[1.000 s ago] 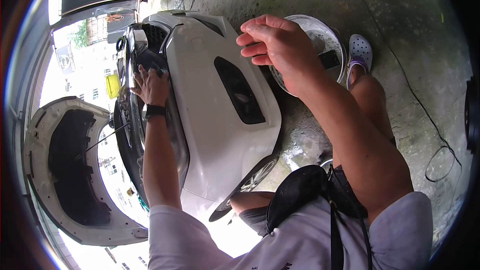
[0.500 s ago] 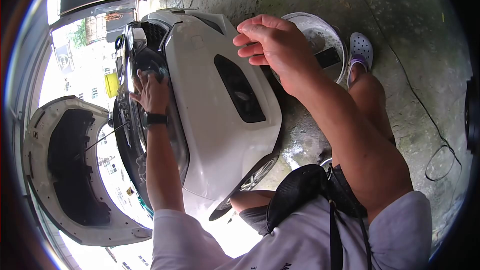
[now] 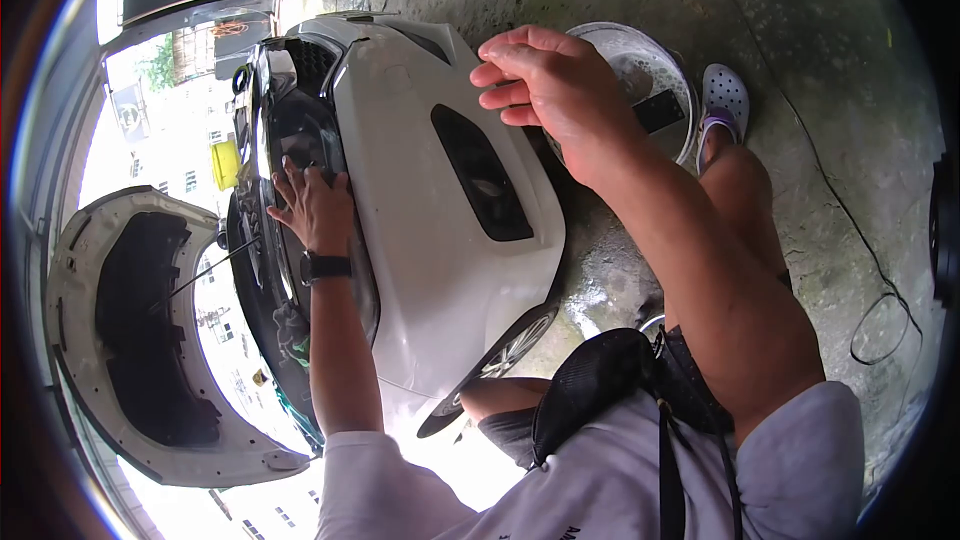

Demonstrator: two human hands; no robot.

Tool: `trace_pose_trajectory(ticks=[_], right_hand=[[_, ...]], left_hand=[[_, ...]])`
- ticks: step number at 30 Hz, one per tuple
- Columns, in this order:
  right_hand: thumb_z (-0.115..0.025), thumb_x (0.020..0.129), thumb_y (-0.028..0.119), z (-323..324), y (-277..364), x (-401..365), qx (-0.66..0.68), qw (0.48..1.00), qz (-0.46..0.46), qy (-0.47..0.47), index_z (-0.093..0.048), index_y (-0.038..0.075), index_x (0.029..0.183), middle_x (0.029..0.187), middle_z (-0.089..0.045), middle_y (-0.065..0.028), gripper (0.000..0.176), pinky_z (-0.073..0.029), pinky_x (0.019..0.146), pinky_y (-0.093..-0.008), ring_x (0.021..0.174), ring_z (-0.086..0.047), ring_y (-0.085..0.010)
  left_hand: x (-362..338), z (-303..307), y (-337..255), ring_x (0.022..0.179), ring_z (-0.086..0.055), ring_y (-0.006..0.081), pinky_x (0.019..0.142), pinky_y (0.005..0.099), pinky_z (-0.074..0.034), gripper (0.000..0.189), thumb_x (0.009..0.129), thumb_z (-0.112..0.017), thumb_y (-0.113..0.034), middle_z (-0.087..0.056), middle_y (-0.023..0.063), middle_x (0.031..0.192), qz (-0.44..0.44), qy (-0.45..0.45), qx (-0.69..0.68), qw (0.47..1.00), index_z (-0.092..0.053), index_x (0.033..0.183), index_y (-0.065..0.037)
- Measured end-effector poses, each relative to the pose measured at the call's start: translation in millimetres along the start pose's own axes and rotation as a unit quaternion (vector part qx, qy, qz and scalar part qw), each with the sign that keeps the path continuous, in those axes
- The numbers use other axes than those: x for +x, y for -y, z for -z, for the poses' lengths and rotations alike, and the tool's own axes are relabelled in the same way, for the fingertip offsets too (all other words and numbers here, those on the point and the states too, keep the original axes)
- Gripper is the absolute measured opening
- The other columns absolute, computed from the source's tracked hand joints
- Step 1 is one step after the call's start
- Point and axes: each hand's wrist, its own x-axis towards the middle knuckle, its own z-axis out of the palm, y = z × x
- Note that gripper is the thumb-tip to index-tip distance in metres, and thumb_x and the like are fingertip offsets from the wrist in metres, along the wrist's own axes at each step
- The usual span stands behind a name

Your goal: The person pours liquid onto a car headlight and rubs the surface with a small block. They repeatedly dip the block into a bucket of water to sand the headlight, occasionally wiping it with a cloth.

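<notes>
My left hand (image 3: 318,212) lies with fingers spread on the dark headlight (image 3: 300,120) of a white car, a watch on its wrist. Its palm faces the car and hides part of the lens. Below the light is the white front bumper (image 3: 405,155), with a black vent recess (image 3: 480,175). My right hand (image 3: 565,90) hangs in the air in front of the bumper, fingers loosely bent and apart, nothing visible in it. Beyond that hand stands a whitish bucket (image 3: 622,30) with foamy liquid, partly hidden by my forearm. A black rectangular object (image 3: 658,112) shows at the bucket.
The car's hood (image 3: 225,430) is raised on a thin rod (image 3: 212,267). A yellow container (image 3: 224,166) appears past the engine bay. A front wheel (image 3: 512,348) is close to my leg. One clog (image 3: 724,95) rests on the concrete, and a black cable (image 3: 815,145) runs across it.
My left hand has slid slightly across the headlight toward the bumper and nearer to me, fingers still spread. My right hand has hardly moved. The view has shifted a little.
</notes>
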Motion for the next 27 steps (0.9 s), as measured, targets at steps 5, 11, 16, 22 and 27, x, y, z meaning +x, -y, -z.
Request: trace_pose_trajectory(ticks=[5,11,16,22,27], right_hand=[[-0.067,0.105,0.032,3.6,5.2,4.0,-0.024,1.000,-0.013,0.014,-0.073,0.009,0.114,0.108,-0.078,-0.0077,0.026,-0.056,0.084,-0.0325,0.096,-0.074,-0.0174],[-0.066,0.105,0.031,4.2,8.8,-0.4,-0.021,1.000,-0.008,0.013,-0.073,0.009,0.115,0.108,-0.078,-0.0076,0.026,-0.056,0.086,-0.0332,0.096,-0.074,-0.0174],[-0.065,0.106,0.031,7.8,12.8,-1.3,-0.027,1.000,-0.004,0.003,-0.073,0.008,0.116,0.108,-0.078,-0.0073,0.026,-0.056,0.086,-0.0332,0.096,-0.074,-0.0171],[-0.066,0.105,0.031,5.1,14.3,3.6,-0.017,1.000,-0.008,0.017,-0.073,0.009,0.115,0.108,-0.078,-0.0066,0.025,-0.055,0.086,-0.0327,0.096,-0.074,-0.0169],[-0.069,0.100,0.028,2.4,2.0,4.9,-0.025,1.000,0.003,0.008,-0.073,0.006,0.114,0.103,-0.077,-0.0062,0.026,-0.055,0.076,-0.0304,0.088,-0.073,-0.0154]], left_hand=[[-62.9,-7.7,17.6,0.167,-0.018,0.0387,0.124,0.0794,-0.013,0.043,0.103,-0.066,-0.044,-0.031,0.0130,0.178,0.004,-0.026,-0.016,1.000,-0.067,0.128,-0.008],[-20.1,-5.6,1.0,0.168,-0.018,0.0368,0.125,0.0784,-0.013,0.047,0.104,-0.064,-0.044,-0.032,0.0114,0.178,0.014,-0.017,0.015,1.000,-0.067,0.134,-0.008],[47.6,-19.2,-1.9,0.167,-0.018,0.0371,0.126,0.0776,-0.013,0.047,0.104,-0.065,-0.044,-0.033,0.0109,0.177,0.001,-0.037,0.000,0.999,-0.066,0.134,-0.008],[-84.0,17.4,14.6,0.167,-0.017,0.0389,0.128,0.0744,-0.012,0.041,0.101,-0.069,-0.041,-0.033,0.0140,0.177,0.015,0.039,-0.017,0.999,-0.070,0.126,-0.009],[-33.7,0.9,11.1,0.158,-0.033,0.0406,0.125,0.0709,-0.021,0.034,0.097,-0.074,-0.036,-0.044,0.0141,0.170,-0.023,-0.132,-0.017,0.991,-0.072,0.122,-0.013]])
